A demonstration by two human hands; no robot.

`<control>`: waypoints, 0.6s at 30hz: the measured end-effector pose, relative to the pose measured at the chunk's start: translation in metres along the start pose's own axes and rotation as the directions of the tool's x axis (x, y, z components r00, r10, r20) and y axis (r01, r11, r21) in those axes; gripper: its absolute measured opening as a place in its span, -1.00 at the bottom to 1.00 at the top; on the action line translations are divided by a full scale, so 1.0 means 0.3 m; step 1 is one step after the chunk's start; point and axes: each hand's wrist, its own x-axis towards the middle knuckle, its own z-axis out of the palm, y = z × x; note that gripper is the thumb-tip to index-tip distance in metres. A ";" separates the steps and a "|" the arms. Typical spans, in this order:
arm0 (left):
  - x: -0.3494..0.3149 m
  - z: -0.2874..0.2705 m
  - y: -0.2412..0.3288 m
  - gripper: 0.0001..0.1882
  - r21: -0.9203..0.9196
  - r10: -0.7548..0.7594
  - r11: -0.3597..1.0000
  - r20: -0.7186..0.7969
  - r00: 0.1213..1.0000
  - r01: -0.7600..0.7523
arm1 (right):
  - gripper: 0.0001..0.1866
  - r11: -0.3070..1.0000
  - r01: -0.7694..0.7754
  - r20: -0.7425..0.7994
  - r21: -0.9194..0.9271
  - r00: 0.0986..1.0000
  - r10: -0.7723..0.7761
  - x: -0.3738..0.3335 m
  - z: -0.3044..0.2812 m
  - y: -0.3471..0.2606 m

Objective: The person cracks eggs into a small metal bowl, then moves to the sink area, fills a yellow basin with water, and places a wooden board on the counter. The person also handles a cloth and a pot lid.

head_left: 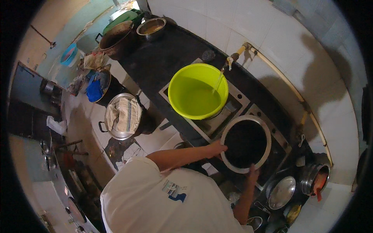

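Note:
A wide round pot (268,141) with a pale metal rim and a dark inside sits over the right-hand burner. At its left rim my left hand (218,148) grips the edge, fingers partly hidden. My right hand (252,174) is closed on the near rim, its underside hidden. Just to the left stands a lime-green plastic tub (179,93) on another burner. From the wall tap (230,62) a stream of water runs into this tub, and water shows inside it.
Along the black counter (155,54) lie steel stoves, a large dark pot (116,40) and a steel bowl (155,35). A cloth-covered pot (123,114) stands at the left. A steel lid (282,193) and a tilted steel vessel (311,178) are at the right.

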 end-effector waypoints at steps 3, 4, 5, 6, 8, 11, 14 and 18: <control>-0.079 0.039 0.052 -0.40 0.146 0.072 0.987 -0.077 0.994 -0.060 | -0.51 0.875 0.338 0.071 -0.347 0.940 -0.335 0.029 0.113 0.092; -0.101 0.048 0.070 -0.39 0.194 0.091 0.979 -0.126 0.988 -0.066 | -0.50 0.840 0.455 0.124 -0.295 0.890 -0.438 0.048 0.132 0.122; -0.124 0.050 0.086 -0.38 0.235 0.066 0.971 -0.069 0.995 -0.048 | -0.51 0.848 0.464 0.150 -0.257 0.886 -0.439 0.074 0.154 0.136; -0.150 0.052 0.094 -0.37 0.277 0.019 0.961 -0.026 0.999 -0.011 | -0.52 0.929 0.354 0.137 -0.106 0.931 -0.339 0.096 0.163 0.157; -0.204 0.021 0.100 -0.36 0.299 0.049 0.952 0.064 0.997 -0.066 | -0.52 0.896 0.042 0.345 0.443 0.914 -0.214 0.131 0.161 0.185; -0.306 -0.091 0.047 -0.38 0.207 0.192 0.951 0.185 0.964 -0.230 | -0.51 0.087 -0.706 0.712 0.702 0.699 -0.074 0.133 0.144 0.210; -0.415 -0.297 -0.058 -0.46 0.200 0.190 0.964 -0.057 0.980 -0.175 | -0.46 -0.165 -0.843 0.843 0.512 0.530 -0.093 0.089 0.155 0.206; -0.604 -0.606 -0.311 -0.50 0.090 0.106 0.994 -0.542 0.833 -0.068 | -0.39 -0.143 -0.844 0.850 0.516 0.525 -0.032 0.044 0.198 0.187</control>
